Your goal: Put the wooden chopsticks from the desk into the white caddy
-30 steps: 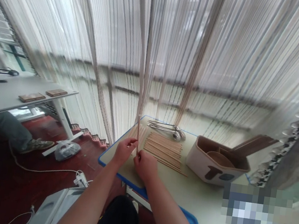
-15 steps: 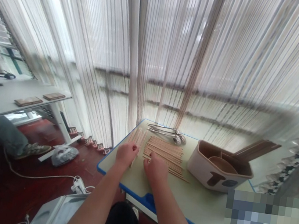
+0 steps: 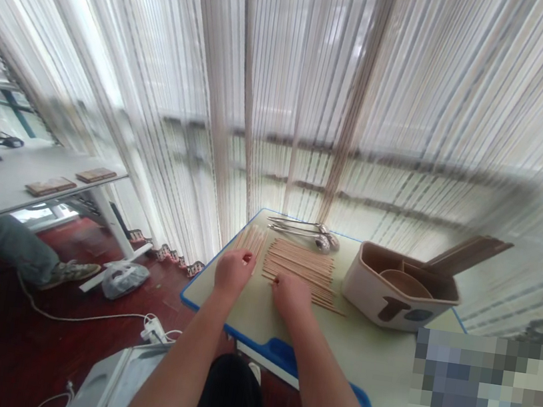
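Note:
My left hand (image 3: 232,272) is closed over the near ends of some pale thin sticks (image 3: 251,240) at the table's left side. Whatever its curled fingers hold is hidden. Beside it, my right hand (image 3: 291,295) is closed too, with fingertips at the near left ends of a row of thin wooden sticks (image 3: 300,261), chopsticks or skewers by their look. I cannot make out what is between those fingers. The row lies side by side, roughly crosswise. Behind it rest several metal spoons (image 3: 323,238), handles to the left.
A compartmented holder (image 3: 389,301) stands right of the sticks, with long brown wooden pieces (image 3: 469,254) slanting out. All this is on a pale blue-edged table (image 3: 351,356). A curtain (image 3: 296,99) hangs behind. At left are another person's leg (image 3: 27,250), a cable and a plastic bag (image 3: 123,279).
My right hand's fingers have drawn together and moved slightly right at the row's near end. My left hand stays closed near the pale sticks. The view has shifted a little.

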### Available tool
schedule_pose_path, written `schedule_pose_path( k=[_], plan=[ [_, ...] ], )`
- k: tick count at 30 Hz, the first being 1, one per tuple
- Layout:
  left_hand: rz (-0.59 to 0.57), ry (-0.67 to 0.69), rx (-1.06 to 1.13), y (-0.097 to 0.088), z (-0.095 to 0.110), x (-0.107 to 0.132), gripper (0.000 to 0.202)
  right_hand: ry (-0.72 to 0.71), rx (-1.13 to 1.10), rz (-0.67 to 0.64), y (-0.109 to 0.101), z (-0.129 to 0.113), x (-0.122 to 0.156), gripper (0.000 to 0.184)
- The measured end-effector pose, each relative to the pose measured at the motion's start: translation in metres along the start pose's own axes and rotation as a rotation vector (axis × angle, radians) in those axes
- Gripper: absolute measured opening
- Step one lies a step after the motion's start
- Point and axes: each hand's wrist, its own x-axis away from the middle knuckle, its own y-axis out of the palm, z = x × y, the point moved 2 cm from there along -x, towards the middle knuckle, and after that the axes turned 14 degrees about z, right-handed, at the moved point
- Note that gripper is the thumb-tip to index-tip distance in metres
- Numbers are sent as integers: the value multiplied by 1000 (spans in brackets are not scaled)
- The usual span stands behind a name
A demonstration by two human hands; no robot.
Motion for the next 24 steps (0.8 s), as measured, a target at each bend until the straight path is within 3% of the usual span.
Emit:
schedule_pose_path(
  k=[5,10,15,19,24],
  plan=[
    [23,-52,89,-8,2,3,23,-142,-86,158,-20,0,1,22],
    [-85,2,318,-10,26,7,23,-259,-329,424,-78,7,11,20],
    [-259,110,635,-9,80,12,24,-203,-630,503,-145,38,18,15],
    [-226,220,763,-9,130,14,29,-172,-742,581,-187,66,19,14],
    [-245,345,876,-12,183,15,22,-114,-815,644,-220,97,20,18]
  ],
)
